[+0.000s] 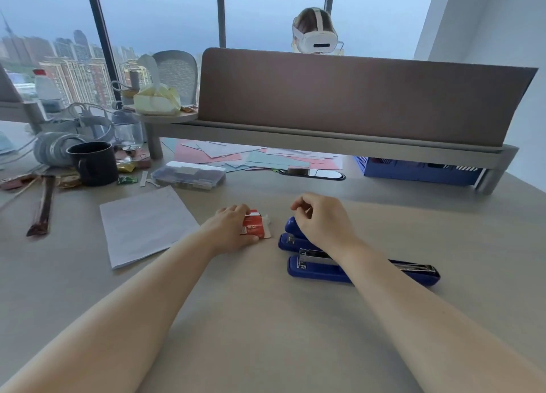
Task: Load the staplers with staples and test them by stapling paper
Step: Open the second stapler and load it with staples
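Two bare forearms reach over the counter [266, 319]. Left hand [230, 230] grips a small red staple box [254, 225], its print too blurred to read; a white flap juts out on its right. Right hand [322, 224] hovers with fingers curled, thumb and forefinger pinched; I cannot tell whether anything sits between them. It and its wrist hide much of the blue staplers [363, 267]: one lies opened flat, metal channel showing, and another blue one lies behind it, count unclear. One white paper stack [144, 224] lies left. Farther back: one black mug [94, 163], one clear case [189, 174], scattered coloured sheets [251, 158].
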{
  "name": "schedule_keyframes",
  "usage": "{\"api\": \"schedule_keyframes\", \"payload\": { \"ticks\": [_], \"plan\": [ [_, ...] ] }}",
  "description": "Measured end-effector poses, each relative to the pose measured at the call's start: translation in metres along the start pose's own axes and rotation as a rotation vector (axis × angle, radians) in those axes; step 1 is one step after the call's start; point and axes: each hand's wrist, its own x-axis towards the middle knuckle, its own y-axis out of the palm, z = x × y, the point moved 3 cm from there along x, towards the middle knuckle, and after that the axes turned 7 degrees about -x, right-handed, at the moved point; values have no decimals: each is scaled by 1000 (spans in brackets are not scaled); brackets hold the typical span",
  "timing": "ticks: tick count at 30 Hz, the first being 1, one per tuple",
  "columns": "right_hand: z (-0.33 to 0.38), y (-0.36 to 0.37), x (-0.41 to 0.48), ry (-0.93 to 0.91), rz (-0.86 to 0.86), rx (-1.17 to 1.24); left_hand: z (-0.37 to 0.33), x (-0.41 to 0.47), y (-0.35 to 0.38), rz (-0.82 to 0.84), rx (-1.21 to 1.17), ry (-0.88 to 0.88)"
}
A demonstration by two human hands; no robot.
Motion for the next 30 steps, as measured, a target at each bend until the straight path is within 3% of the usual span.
{"api": "schedule_keyframes", "payload": {
  "ticks": [4,9,12,17,30],
  "plan": [
    [10,4,5,-65,-14,21,5,-3,-6,-74,-35,51],
    [21,1,8,-142,-89,98,3,-24,-18,-360,-408,175],
    [34,-5,8,-229,-166,162,-6,-34,-19,-471,-474,215],
    [42,4,1,-302,-129,96,-11,-37,-12,-605,-524,323],
    [43,5,-5,-136,-193,98,-18,-42,-7,-644,-465,381]
  ]
}}
